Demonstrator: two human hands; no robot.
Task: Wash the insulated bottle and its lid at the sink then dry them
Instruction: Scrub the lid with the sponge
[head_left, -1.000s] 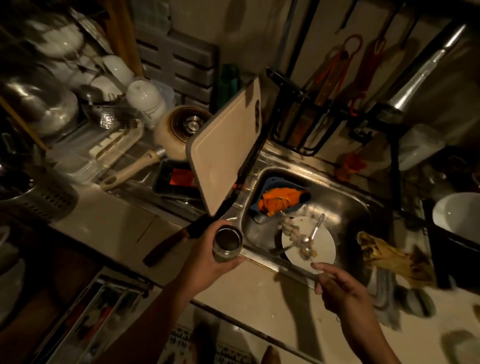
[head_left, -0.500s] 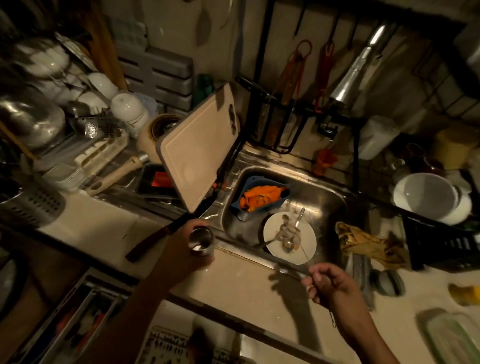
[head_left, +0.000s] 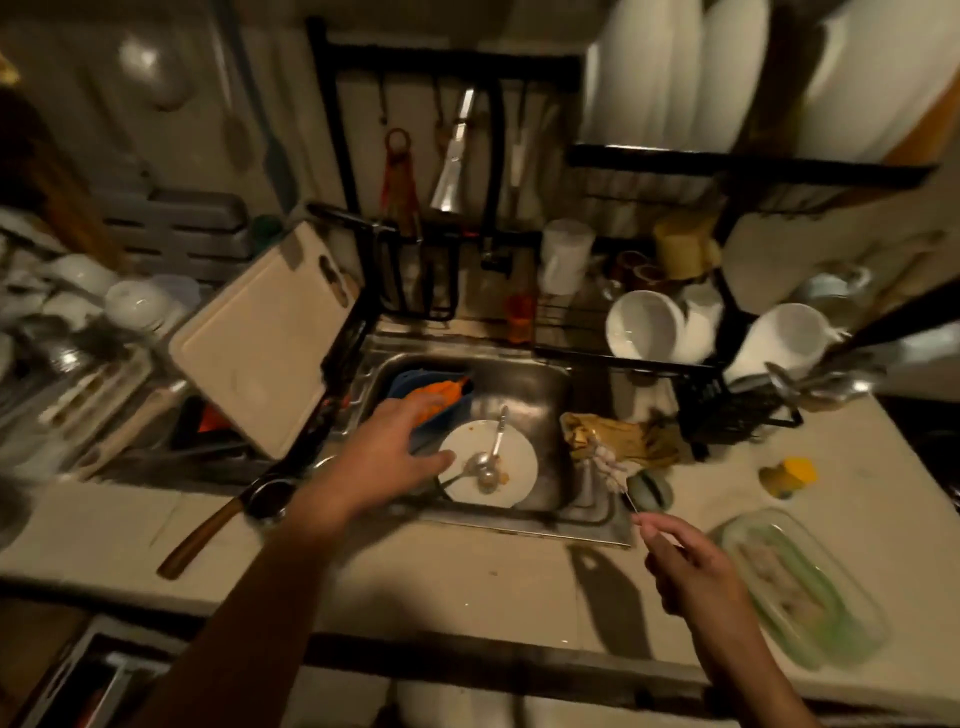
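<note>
Right hand (head_left: 691, 569) low right over the counter (head_left: 441, 582), thumb and fingers pinching the near end of a thin skewer (head_left: 629, 501). The skewer angles up-left over the sink's right edge, with pale lumps near its far end, too blurred to name. Glass container with green lid (head_left: 797, 584) sits just right of that hand. Left hand (head_left: 395, 449) reaches over the sink's left edge with fingers straight and spread, holding nothing. Its thumb tip is at the left rim of the white plate (head_left: 514, 467); can't tell if it touches. Insulated bottle (head_left: 267, 493) stands upright on the counter just left of the sink (head_left: 535, 384), mouth open, beside the left forearm, in neither hand. Wooden-handled knife (head_left: 200, 538) lies just left of the bottle. The plate lies in the sink with two spoons (head_left: 488, 465) on it, and an orange cloth (head_left: 441, 392) in a blue tub lies behind. Yellow-brown rag (head_left: 621, 436) on the sink's right edge, yellow sponge (head_left: 787, 475) further right. Cutting board (head_left: 260, 343) leans tilted left of the sink. White mugs (head_left: 644, 325) in the rack behind, white plates (head_left: 675, 73) racked above.
</note>
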